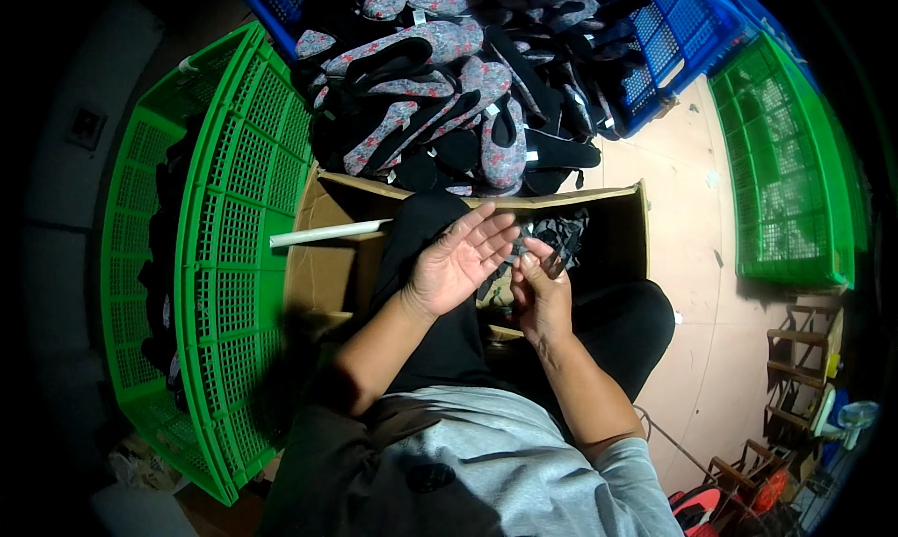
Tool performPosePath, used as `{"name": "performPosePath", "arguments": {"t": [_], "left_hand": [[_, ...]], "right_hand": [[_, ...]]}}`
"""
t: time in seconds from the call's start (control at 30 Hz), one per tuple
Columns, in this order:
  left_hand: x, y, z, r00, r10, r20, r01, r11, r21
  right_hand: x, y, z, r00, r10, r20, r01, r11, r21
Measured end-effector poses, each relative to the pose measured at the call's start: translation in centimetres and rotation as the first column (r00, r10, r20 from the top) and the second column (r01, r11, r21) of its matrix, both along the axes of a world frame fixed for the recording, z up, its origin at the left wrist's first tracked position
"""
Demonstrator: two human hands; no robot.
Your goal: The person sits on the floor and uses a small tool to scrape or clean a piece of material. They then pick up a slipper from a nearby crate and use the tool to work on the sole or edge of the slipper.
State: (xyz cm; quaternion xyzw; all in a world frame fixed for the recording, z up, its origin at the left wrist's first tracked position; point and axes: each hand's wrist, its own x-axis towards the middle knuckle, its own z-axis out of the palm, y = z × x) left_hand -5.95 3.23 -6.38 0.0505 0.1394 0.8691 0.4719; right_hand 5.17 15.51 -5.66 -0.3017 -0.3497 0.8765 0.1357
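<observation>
My left hand (pixel 458 264) is open over the cardboard box, palm up and fingers stretched out, with nothing in it. Beside it, my right hand (pixel 544 298) is closed in a pinch. A small dark thing shows at its fingers, too little of it to name. Beyond both hands lies a big heap of slippers (pixel 505 144), grey with a red pattern and black parts, some with white tags. Below the hands, the open cardboard box (pixel 318 270) holds dark scraps (pixel 561 233). My knees, in black trousers, cover part of it.
Tall green mesh crates (pixel 234 284) stand at my left, with dark items behind the nearer wall. A blue crate (pixel 669 46) is behind the heap. Another green crate (pixel 781 172) stands at the right. A white tube (pixel 327 233) sticks out over the box's left side. A wooden rack (pixel 800 350) stands far right.
</observation>
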Motion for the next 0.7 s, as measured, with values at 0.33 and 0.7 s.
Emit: {"name": "performPosePath", "arguments": {"t": [0.33, 0.7], "left_hand": [[0.0, 0.3, -1.8, 0.999, 0.044, -0.022, -0.046, 0.992, -0.121], [0.0, 0.5, -1.8, 0.997, 0.002, -0.073, -0.015, 0.984, -0.180]], "right_hand": [[0.0, 0.6, 0.2, 0.996, -0.067, -0.061, 0.065, 0.997, -0.029], [0.0, 0.5, 0.7, 0.994, -0.027, -0.103, 0.019, 0.996, -0.084]]}}
